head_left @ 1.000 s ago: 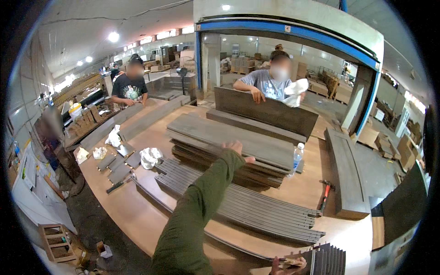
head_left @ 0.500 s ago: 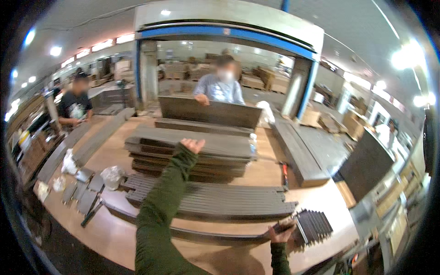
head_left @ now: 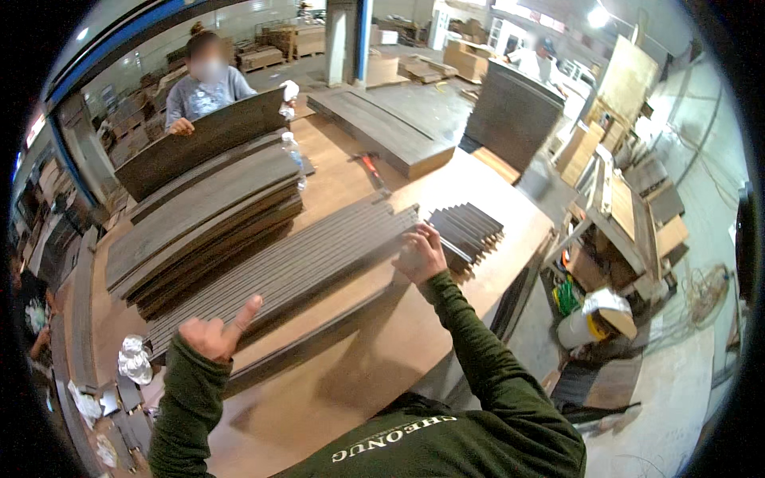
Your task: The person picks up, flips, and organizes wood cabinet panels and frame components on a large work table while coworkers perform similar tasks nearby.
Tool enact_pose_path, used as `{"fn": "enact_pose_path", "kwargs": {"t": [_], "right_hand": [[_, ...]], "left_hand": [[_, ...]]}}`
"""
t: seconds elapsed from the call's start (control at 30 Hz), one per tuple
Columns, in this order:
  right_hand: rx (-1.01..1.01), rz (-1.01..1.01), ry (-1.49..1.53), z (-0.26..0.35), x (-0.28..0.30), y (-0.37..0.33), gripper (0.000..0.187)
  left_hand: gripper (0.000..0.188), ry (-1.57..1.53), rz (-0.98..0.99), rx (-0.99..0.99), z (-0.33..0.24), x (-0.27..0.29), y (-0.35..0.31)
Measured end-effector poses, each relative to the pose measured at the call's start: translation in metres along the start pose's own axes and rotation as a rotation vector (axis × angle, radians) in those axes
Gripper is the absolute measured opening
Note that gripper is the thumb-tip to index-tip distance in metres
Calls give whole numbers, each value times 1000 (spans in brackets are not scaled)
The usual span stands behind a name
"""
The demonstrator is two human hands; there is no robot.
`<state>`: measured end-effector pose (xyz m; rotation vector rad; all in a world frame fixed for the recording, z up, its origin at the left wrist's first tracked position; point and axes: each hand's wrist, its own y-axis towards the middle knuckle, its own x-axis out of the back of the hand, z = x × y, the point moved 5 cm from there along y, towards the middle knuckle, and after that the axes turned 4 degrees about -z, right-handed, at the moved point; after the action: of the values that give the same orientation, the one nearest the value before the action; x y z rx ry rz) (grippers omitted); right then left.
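Observation:
A row of long, dark, narrow slats (head_left: 295,259) lies side by side across the table. My left hand (head_left: 213,331) is over the near edge of this row toward its left end, thumb stretched out and apart from the fingers, holding nothing visible. At the right end of the row, my right hand (head_left: 421,255) has its fingers curled in; what they hold, if anything, is hidden. Just beyond that hand sits a group of short dark ridged pieces (head_left: 466,235). A single long dark strip (head_left: 319,334) stretches across the tabletop on my side of the row.
Behind the slats rises a stack of dark boards (head_left: 215,211). Across the table a co-worker (head_left: 209,88) holds a wide dark panel (head_left: 203,143) upright. A plastic bottle (head_left: 292,151), a red-handled tool (head_left: 368,165) and a long grey board (head_left: 382,131) lie farther back. A crumpled white bag (head_left: 135,358) is at left.
The view has swung to the right. My left hand has come back from the board stack to the slats' near edge; my right hand is now at the slats' right end.

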<state>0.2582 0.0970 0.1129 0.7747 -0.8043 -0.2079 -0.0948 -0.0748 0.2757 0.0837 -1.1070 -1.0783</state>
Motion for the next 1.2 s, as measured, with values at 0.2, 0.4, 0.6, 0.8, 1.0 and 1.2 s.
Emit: {"fn": "enact_pose_path", "kwargs": {"t": [0.2, 0.4, 0.6, 0.8, 1.0, 1.2], "right_hand": [[-37, 1, 120, 15, 24, 1, 42], [-65, 17, 124, 13, 34, -1, 49], [-134, -20, 189, 18, 35, 0, 43], [-180, -72, 171, 15, 37, -1, 38], [-249, -67, 201, 17, 34, -3, 36], [-209, -143, 204, 21, 35, -1, 31]], "left_hand": [[62, -261, 159, -5, -34, -40, -23], [63, -252, 114, -114, -54, -58, -6], [59, -302, 66, -62, -55, -71, -14], [57, -366, 234, -22, -52, -81, -16], [58, -312, 173, -42, -46, -79, -11], [55, -336, 56, -168, -47, -68, 0]]}}
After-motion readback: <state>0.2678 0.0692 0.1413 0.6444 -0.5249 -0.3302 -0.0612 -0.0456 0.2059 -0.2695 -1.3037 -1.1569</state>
